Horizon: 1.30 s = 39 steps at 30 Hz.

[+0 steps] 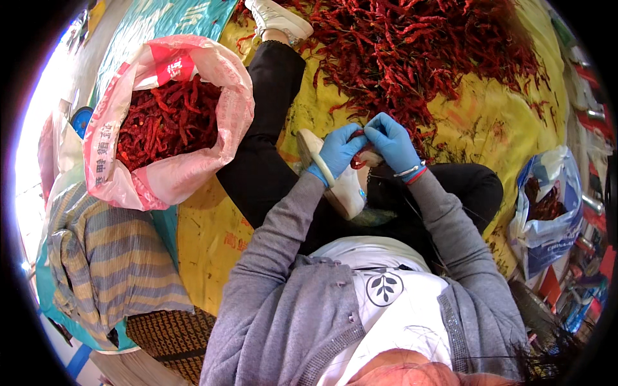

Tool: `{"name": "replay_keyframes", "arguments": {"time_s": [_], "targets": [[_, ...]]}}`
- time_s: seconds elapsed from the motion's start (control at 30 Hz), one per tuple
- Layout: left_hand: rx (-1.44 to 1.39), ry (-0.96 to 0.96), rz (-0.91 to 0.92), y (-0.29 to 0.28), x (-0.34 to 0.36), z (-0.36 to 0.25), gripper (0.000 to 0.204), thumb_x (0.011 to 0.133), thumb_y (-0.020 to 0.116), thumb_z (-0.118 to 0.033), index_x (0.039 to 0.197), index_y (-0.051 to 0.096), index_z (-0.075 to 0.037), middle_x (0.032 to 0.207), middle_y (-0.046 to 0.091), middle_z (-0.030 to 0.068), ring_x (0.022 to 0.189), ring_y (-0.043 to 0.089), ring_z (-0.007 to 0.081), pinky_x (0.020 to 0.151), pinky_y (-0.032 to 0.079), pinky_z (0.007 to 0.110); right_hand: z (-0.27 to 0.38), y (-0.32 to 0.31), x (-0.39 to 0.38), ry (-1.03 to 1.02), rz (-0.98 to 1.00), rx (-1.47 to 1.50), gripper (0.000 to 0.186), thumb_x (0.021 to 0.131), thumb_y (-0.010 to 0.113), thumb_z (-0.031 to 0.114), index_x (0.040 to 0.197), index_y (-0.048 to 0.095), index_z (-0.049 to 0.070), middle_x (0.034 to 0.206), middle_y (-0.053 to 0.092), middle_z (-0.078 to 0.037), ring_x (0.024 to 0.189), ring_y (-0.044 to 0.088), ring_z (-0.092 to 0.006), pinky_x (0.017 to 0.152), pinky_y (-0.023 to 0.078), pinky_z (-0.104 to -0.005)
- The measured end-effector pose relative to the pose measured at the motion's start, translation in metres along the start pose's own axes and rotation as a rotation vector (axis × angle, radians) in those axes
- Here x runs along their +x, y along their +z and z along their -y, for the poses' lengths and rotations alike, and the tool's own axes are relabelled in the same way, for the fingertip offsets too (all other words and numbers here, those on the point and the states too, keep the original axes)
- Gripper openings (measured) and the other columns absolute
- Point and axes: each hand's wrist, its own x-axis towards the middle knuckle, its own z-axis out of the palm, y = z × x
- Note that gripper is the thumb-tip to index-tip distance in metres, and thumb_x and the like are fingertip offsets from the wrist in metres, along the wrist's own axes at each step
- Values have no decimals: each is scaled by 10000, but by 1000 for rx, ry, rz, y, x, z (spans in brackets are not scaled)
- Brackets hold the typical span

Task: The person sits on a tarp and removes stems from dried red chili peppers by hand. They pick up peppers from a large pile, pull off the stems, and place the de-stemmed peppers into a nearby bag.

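Note:
Both my hands wear blue gloves and meet over my folded legs. A dried red chili [364, 157] hangs between them, partly hidden by the fingers. My left hand [337, 152] is closed, its fingertips pinching the chili's upper end. Close against it, my right hand [391, 143] is closed too, thumb and fingers pressed together at the same chili. Just beyond the hands spreads a big heap of dried red chilies [412, 51]. A white and pink woven sack [228, 96], its mouth wide, stands to my left with many chilies [168, 122] inside.
A yellow sheet [206, 257] lies under me, beside a teal sheet [199, 19]. On the right stands a white and blue bag [547, 241] holding darker chilies [544, 202]. A striped bundle [122, 251] lies at the left, near a patterned brown piece [172, 338]. My shoes [347, 193] are close to the hands.

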Motion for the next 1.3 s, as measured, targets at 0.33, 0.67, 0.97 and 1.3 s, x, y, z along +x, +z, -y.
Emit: {"name": "replay_keyframes", "arguments": {"time_s": [0.33, 0.67, 0.97, 1.3], "targets": [[-125, -36, 77, 6, -23, 0, 217, 874, 590, -68, 1085, 563, -24, 930, 588, 14, 831, 548, 73, 732, 474, 217, 10, -1, -32, 247, 24, 449, 83, 889, 551, 114, 829, 530, 60, 687, 544, 3, 570, 491, -69, 538, 395, -198], [-158, 162, 179, 32, -21, -17, 134, 893, 563, -82, 1015, 561, -28, 864, 573, 5, 790, 558, 95, 732, 468, 225, -15, 8, -39, 416, -303, 1064, 150, 902, 559, 157, 767, 499, 132, 635, 485, 29, 539, 472, -69, 473, 392, -204], [-746, -442, 135, 35, -22, -5, 148, 910, 528, -96, 1046, 534, -39, 899, 600, 65, 802, 594, 150, 687, 508, 271, -5, -11, -52, 48, -143, 288, 68, 861, 610, 102, 837, 575, 49, 740, 580, 19, 640, 519, -32, 562, 425, -198], [-410, -152, 51, 56, -29, -4, 121, 878, 585, -95, 991, 552, -67, 762, 536, -8, 587, 467, 61, 521, 394, 199, 14, -19, -57, 203, -161, 514, 76, 870, 607, 126, 817, 560, 101, 661, 533, 46, 501, 422, -15, 434, 322, -171]]}}
